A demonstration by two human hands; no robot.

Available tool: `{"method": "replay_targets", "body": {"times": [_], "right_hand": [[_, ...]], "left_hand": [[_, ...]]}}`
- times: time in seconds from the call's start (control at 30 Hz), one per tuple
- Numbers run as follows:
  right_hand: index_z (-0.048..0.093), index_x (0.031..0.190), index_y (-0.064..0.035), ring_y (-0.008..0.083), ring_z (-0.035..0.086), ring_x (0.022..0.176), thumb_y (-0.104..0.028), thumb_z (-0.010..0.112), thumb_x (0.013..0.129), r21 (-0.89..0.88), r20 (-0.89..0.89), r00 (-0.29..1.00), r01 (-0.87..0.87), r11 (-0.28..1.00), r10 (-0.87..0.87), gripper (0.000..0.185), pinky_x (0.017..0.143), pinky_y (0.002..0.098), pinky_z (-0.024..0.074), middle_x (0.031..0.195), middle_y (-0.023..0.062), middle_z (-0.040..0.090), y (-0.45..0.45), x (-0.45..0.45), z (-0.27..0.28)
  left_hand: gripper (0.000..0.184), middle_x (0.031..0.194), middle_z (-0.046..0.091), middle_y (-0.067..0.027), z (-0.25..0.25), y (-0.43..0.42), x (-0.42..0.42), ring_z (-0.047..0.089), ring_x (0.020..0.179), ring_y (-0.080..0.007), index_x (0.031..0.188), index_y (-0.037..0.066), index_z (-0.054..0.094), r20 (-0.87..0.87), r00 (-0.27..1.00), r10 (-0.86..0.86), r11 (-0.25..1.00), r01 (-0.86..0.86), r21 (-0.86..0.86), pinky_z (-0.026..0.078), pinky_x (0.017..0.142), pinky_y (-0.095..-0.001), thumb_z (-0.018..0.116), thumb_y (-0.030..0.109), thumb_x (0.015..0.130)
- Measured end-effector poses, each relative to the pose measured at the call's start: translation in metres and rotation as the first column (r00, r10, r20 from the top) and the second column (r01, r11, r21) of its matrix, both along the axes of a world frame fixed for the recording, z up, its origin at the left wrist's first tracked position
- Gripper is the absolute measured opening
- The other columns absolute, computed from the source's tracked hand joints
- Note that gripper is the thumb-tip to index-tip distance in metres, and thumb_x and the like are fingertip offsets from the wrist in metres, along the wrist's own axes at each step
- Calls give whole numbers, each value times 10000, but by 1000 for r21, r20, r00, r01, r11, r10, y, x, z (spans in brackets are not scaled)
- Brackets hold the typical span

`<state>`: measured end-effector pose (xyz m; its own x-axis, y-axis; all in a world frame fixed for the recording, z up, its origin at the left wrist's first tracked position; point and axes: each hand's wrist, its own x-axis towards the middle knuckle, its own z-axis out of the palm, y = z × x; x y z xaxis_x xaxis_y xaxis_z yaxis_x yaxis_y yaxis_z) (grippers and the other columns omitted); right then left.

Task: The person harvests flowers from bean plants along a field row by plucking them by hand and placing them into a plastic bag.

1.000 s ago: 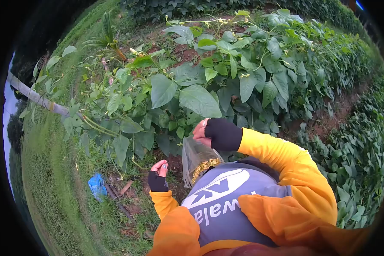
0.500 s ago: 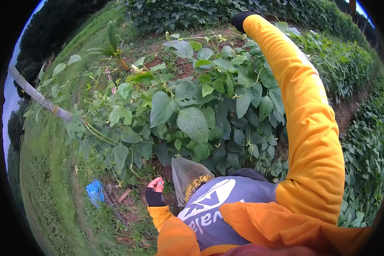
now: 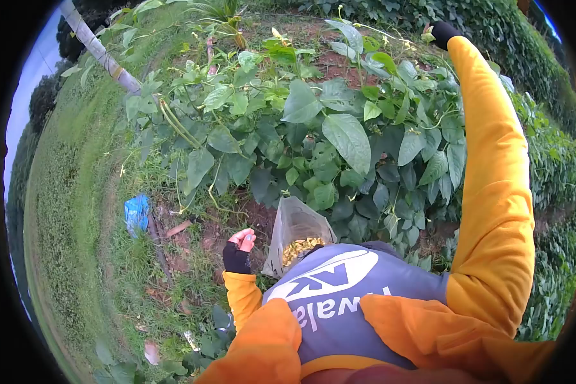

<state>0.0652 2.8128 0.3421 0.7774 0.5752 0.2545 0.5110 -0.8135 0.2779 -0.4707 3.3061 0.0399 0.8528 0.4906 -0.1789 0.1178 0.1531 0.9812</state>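
My right hand (image 3: 443, 34), in a black fingerless glove, reaches far out over the top right of the leafy plants. Its fingertips are at a pale flower or bud (image 3: 427, 36); whether they grip it is too small to tell. My left hand (image 3: 239, 248), also gloved in black, is low beside the bag, with its fingers curled together. Whatever lies between those fingers, if anything, cannot be made out. An open translucent bag (image 3: 296, 221) hangs at my waist, holding many small yellow pieces (image 3: 296, 248).
Broad-leaved vines (image 3: 349, 137) fill the middle. A pale pole (image 3: 99, 51) slants in from the upper left. Blue plastic (image 3: 136, 215) lies on the grass beside a dark stick (image 3: 158, 246). More leafy rows run along the right and back.
My right hand has gone from above the bag out to the far upper right. My left hand stays near the bag. The view has shifted, and the pole now stands higher in it.
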Motion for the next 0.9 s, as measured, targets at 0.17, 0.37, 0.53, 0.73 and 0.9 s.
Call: {"method": "replay_targets", "body": {"times": [0.17, 0.37, 0.53, 0.73, 0.9], "right_hand": [[555, 1167, -106, 75, 569, 726, -172, 602, 860, 937, -224, 935, 129, 325, 275, 317, 632, 205, 457, 877, 2, 610, 54, -64, 33], [523, 1145, 1, 146, 595, 766, -150, 497, 930, 752, -116, 365, 640, -158, 924, 264, 627, 230, 506, 884, 71, 612, 167, -162, -6], [563, 873, -30, 218, 620, 741, -208, 586, 889, 337, -132, 211, 929, -156, 969, 180, 552, 286, 504, 885, 134, 621, 263, -162, -92], [494, 1168, -82, 118, 452, 579, -332, 584, 882, 445, -126, 131, 894, -62, 983, 391, 482, 239, 372, 727, 21, 510, 305, -136, -115], [414, 1283, -106, 126, 385, 546, -479, 516, 882, 377, 11, 60, 924, -59, 998, 557, 472, 256, 323, 709, 11, 463, 325, -131, -110]], "left_hand": [[223, 981, 638, -91, 0, -6, 18, 598, 861, -130, 1059, -16, 590, 38, 994, -107, 994, 107, -9, 475, 792, -263, 585, 97, 867], [195, 974, 640, -75, -5, -12, 31, 598, 878, -129, 1047, 1, 598, 83, 986, -142, 987, 147, -61, 475, 802, -256, 591, 68, 864], [201, 979, 639, -66, 6, -7, 30, 600, 879, -128, 1051, 5, 598, 77, 983, -167, 985, 170, -38, 472, 793, -250, 594, 86, 866], [255, 998, 631, -59, -11, 16, 0, 593, 882, -118, 1083, 15, 584, 46, 994, -96, 994, 98, -41, 463, 757, -241, 597, 160, 874], [295, 1003, 631, -54, -22, 28, -33, 600, 867, -118, 1092, 15, 578, -35, 999, 19, 998, -21, -63, 463, 738, -233, 619, 191, 859]]}}
